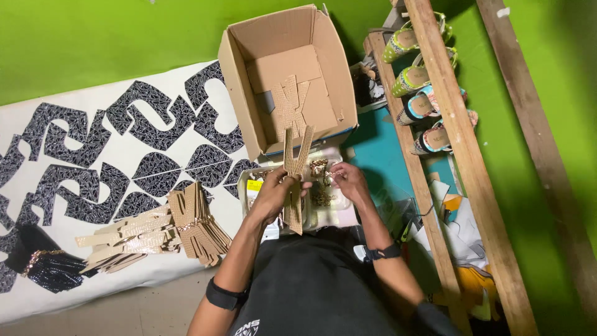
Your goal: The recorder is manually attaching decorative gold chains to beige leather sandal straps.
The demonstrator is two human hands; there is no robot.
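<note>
At the centre of the frame the left hand (273,194) is closed around a tan textured cut-out piece (295,177), gripping it near its middle. The piece stands almost upright in the picture, its long axis running from lower centre to upper centre with a slight lean; its forked end, two prongs in a V, points up toward the cardboard box (236,93), and its straight end points down toward the person's dark shirt.

Just to the right, the right hand (348,180) is pinched shut on a small gold-coloured ornament (328,176), thumb and fingertips together, close beside the piece's middle. Whether the ornament touches the piece cannot be told.

Under both hands lies a shallow white tray (339,202) with more small gold bits in it. Above it the open box holds a similar tan piece (287,102) lying flat on its floor.

To the lower left, a heap of tan pieces (155,233) rests on a white sheet with black patterned shapes (93,149). At far left lies a black shiny bundle (46,264). At the upper right, a slanted wooden rack (448,124) carries several colourful shoes (416,78).
</note>
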